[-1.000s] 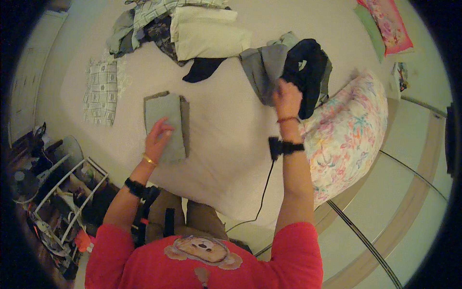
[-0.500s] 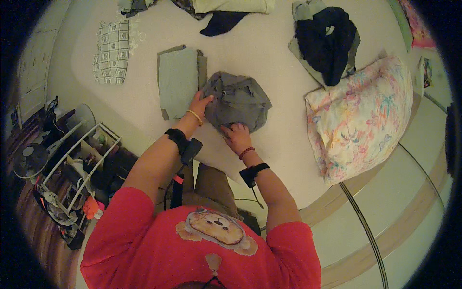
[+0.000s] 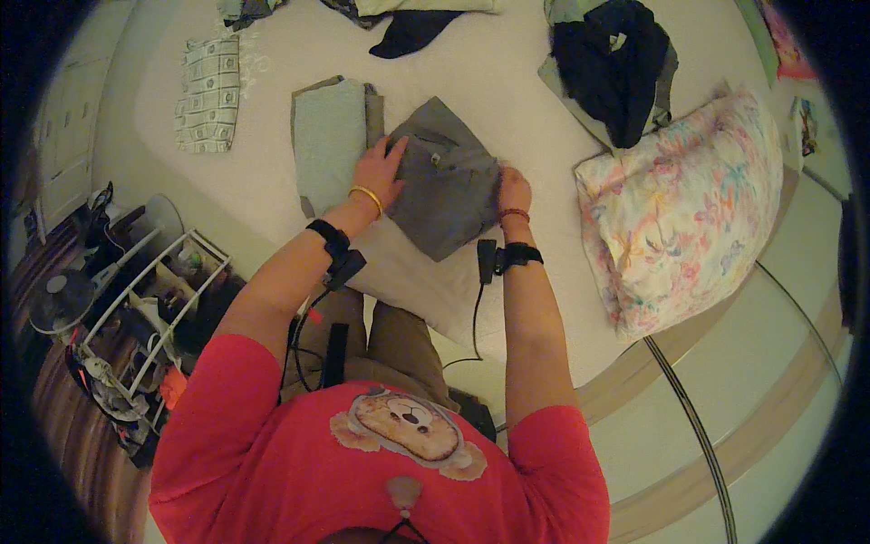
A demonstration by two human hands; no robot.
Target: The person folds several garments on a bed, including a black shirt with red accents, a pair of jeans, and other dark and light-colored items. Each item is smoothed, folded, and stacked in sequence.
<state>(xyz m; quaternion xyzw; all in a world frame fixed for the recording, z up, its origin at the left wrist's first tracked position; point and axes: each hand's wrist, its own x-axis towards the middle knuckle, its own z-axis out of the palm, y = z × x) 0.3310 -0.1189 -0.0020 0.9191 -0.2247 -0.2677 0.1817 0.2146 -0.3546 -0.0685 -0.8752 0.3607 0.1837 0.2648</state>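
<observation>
A dark grey folded garment (image 3: 446, 195) lies in front of me on the bed, turned cornerwise, with a small shiny spot near its upper middle. My left hand (image 3: 379, 174) rests on its left edge, fingers stretched out and apart. At the right corner, my right hand (image 3: 515, 192) is closed on the cloth, its fingertips partly hidden. Just left of the garment is a folded light grey-green cloth (image 3: 331, 136) lying over a darker one.
A floral pillow (image 3: 680, 218) lies to the right, below a heap of dark clothes (image 3: 612, 68). A folded patterned cloth (image 3: 208, 95) is at the far left, and a black garment (image 3: 412, 34) at the top. A white rack (image 3: 149, 317) with a fan stands beside the bed.
The grey garment has gone from a rumpled bundle to a flatter, diamond-like shape. My right hand has moved from its near edge up to the right corner; my left hand has shifted slightly up.
</observation>
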